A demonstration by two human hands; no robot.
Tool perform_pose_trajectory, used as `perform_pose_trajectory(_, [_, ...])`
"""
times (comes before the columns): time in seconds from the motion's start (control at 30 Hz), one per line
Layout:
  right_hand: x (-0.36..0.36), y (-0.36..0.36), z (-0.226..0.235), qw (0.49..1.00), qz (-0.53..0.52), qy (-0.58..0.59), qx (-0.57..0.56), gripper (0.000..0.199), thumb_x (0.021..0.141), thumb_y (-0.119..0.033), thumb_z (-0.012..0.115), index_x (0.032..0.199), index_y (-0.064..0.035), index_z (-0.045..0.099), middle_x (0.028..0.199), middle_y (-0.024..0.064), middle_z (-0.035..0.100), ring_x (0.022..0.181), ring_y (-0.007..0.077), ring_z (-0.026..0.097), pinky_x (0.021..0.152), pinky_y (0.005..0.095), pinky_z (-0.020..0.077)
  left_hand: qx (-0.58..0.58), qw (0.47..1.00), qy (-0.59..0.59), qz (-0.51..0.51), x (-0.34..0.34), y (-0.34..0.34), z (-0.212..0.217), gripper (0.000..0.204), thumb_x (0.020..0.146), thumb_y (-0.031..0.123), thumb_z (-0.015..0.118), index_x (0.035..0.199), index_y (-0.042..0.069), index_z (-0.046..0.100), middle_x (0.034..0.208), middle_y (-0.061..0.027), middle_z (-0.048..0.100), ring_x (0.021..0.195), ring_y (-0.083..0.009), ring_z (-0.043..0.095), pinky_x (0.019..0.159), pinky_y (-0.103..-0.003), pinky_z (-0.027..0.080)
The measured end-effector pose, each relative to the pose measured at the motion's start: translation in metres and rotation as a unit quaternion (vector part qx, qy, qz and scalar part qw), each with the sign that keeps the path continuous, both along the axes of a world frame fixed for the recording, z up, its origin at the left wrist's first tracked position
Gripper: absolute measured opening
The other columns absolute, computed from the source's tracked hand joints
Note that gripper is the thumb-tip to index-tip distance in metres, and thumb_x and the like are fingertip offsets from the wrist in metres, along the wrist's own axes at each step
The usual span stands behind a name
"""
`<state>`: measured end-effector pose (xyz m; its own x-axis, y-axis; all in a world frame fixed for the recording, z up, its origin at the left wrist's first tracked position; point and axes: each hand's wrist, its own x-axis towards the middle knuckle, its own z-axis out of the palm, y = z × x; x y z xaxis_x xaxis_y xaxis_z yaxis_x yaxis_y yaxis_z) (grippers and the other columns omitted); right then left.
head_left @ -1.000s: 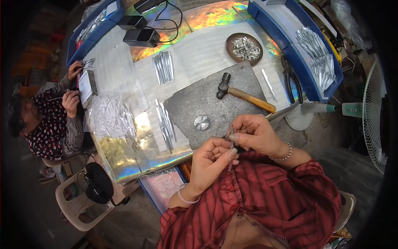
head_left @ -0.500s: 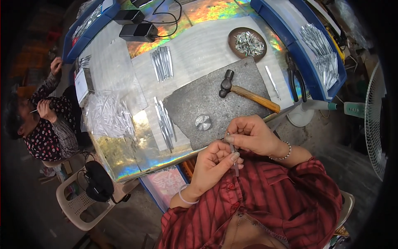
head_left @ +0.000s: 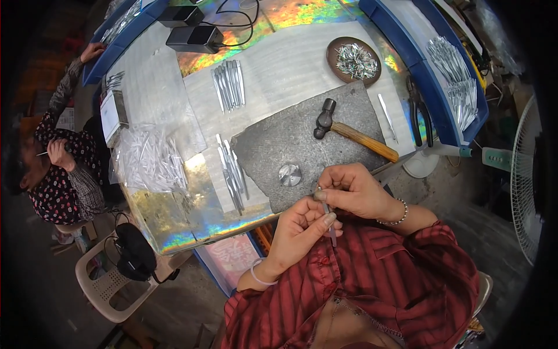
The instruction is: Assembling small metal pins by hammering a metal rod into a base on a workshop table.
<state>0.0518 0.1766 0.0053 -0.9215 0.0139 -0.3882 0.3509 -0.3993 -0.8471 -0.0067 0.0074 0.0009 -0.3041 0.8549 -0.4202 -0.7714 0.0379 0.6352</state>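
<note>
Seen from the head camera, a worker in a red striped shirt holds a slim metal strip (head_left: 329, 220) close to the chest, just off the near edge of the workbench (head_left: 290, 70): the right hand (head_left: 356, 191) pinches the strip's upper end with fingers closed around it, while the left hand (head_left: 303, 228) closes thumb and forefinger on its lower part. The piece is thin and probably springy, so a firm pinch near the working point, with both hands kept close together, looks like the way to keep it from flexing or slipping; what exactly the fingertips do to it is too small to tell. On the bench just beyond the hands lies a rough grey stone slab (head_left: 302, 139), matte and speckled, bearing a small round steel disc (head_left: 289, 174) and a hammer (head_left: 349, 132) with a dark head and pale wooden handle. Beside the slab's left edge lies a row of bright metal strips (head_left: 232, 171); a second bundle (head_left: 228, 84) rests farther up on the shiny, rainbow-sheened tabletop. A brown dish (head_left: 353, 60) holds a heap of small metal bits, and a clear bag (head_left: 148, 160) of pale pieces sits at the left. A second person (head_left: 58, 174) in a floral top works at the far left.
</note>
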Motion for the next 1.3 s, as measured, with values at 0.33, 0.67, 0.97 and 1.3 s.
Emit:
perform_pose_trajectory(0.33, [-0.003,0.001,0.001,0.999,-0.002,0.017,-0.038,0.007,0.087,-0.005,0.056,0.084,0.0005,0.055,0.07,-0.0007,0.054,0.061,0.0033,0.05,0.052,0.0192,0.0396,-0.005,0.999,-0.039,0.021,-0.002,0.0,-0.002,0.018,0.086,0.004,0.058,0.102,-0.003,0.054,0.086,-0.0107,0.062,0.077,-0.019,0.064,0.071,-0.037,0.057])
perform_pose_trajectory(0.67, [0.0,-0.002,0.006,0.999,-0.01,0.022,-0.03,0.009,0.089,-0.01,0.056,0.086,-0.0014,0.056,0.066,-0.0015,0.054,0.054,0.0019,0.046,0.046,0.0167,0.0334,0.027,0.999,0.014,0.029,-0.002,-0.002,-0.006,0.018,0.079,0.0,0.065,0.094,0.0,0.056,0.085,-0.0055,0.061,0.072,-0.0111,0.061,0.067,-0.024,0.052])
perform_pose_trajectory(0.97, [0.002,0.0,0.003,0.998,0.017,0.034,-0.057,0.012,0.09,-0.013,0.055,0.089,-0.0014,0.057,0.072,-0.001,0.055,0.055,0.0019,0.044,0.047,0.0169,0.033,-0.003,0.998,0.057,0.021,-0.001,-0.002,0.003,0.012,0.083,0.0,0.062,0.092,0.001,0.053,0.081,-0.0014,0.059,0.07,-0.0046,0.056,0.062,-0.018,0.046])
perform_pose_trajectory(1.3, [0.0,0.0,0.0,0.995,0.039,0.017,-0.087,0.014,0.09,-0.015,0.054,0.091,-0.0012,0.057,0.075,-0.0018,0.055,0.06,0.002,0.044,0.05,0.0169,0.0334,-0.026,0.997,0.069,0.007,-0.005,-0.002,0.007,0.013,0.082,-0.002,0.062,0.094,0.0,0.057,0.08,-0.0018,0.06,0.068,-0.0065,0.058,0.061,-0.019,0.048])
